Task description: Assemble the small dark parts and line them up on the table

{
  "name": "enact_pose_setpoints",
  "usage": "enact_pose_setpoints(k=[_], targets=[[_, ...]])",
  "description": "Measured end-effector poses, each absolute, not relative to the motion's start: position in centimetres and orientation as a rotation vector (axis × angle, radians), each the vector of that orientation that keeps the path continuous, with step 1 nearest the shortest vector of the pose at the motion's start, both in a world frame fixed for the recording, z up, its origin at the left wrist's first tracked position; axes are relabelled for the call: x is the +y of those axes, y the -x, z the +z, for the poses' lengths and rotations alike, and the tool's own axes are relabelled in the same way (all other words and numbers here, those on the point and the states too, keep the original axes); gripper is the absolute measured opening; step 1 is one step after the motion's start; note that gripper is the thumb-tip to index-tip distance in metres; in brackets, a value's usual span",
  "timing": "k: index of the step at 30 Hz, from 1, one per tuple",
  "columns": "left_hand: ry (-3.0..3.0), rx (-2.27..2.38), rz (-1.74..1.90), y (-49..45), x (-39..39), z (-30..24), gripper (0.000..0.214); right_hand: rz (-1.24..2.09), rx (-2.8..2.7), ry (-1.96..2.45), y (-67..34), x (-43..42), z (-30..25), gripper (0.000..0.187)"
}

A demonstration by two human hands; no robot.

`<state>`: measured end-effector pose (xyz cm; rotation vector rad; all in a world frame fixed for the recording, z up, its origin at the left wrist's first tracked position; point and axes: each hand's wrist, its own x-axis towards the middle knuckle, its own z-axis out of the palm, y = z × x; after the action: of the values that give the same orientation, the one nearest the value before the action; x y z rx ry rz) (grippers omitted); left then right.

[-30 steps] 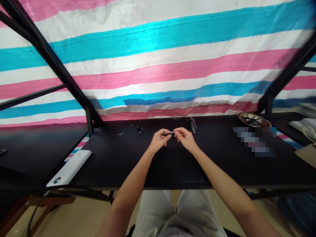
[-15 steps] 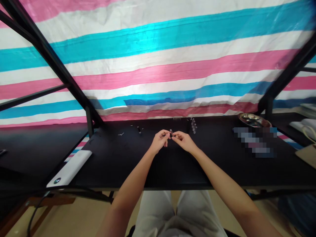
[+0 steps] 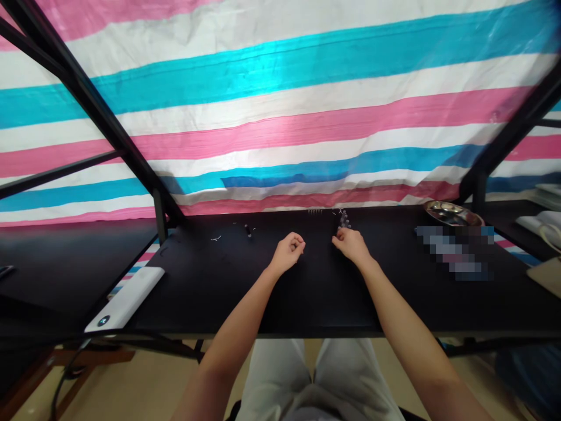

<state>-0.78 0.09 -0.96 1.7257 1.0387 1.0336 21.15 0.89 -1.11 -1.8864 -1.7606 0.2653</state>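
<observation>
My left hand [image 3: 289,250] rests on the black table [image 3: 245,286] with its fingers curled into a loose fist; what it holds, if anything, is hidden. My right hand [image 3: 349,244] has its fingers pinched together at a cluster of small clear pieces [image 3: 344,218] near the table's back edge. A row of tiny dark pins [image 3: 314,211] lies just left of that cluster. A small dark part [image 3: 248,231] lies on the table to the left of my left hand.
A white flat device [image 3: 127,299] lies at the table's left front corner. A metal dish [image 3: 451,213] stands at the back right beside a blurred patch. Black frame posts [image 3: 159,216] rise on both sides. A striped tarp hangs behind.
My hands were together, holding a small dark piece between them. Now they are apart: the right hand has moved right and back to the clear pieces, the left hand stays closed.
</observation>
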Motion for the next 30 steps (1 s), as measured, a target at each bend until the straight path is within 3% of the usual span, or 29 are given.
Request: enact_pose_setpoints(k=[19,30], targets=[[-2.036,1.135,0.982,1.1,0.2,-1.6,0.013,0.381,-1.64,1.968,-22.1,1.4,-1.9,0.022],[-2.037,1.142,0.965,1.0,0.2,-1.6,0.012,0.597,-1.598,1.969,-24.1,1.6,-2.3,0.01]])
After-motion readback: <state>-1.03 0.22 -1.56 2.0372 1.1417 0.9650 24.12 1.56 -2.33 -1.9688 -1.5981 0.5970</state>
